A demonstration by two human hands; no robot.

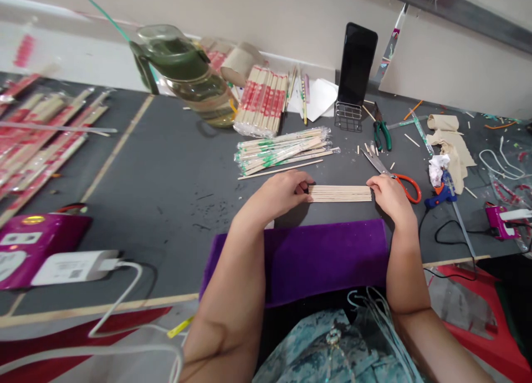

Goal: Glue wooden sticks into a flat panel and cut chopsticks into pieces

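Note:
Several thin wooden sticks (339, 193) lie side by side in a flat row on the grey table (166, 183). At their left end, the fingers of my left hand (286, 192) are pressed together against the sticks. My right hand (388, 193) pinches the opposite end between thumb and fingers. Close beyond the sticks lies a single loose stick (280, 169), with a pile of wrapped chopsticks (286, 150) behind it. Scissors with orange handles (409, 186) rest by my right hand. A purple cloth (326, 261) covers the table edge nearest me.
A jug (195, 83), a bundle of red-wrapped chopsticks (261, 100) and an upright phone (357, 64) stand along the back. Green pliers (381, 131) and a blue glue gun (441, 196) lie right. Purple power strip (41, 244) and cables sit left.

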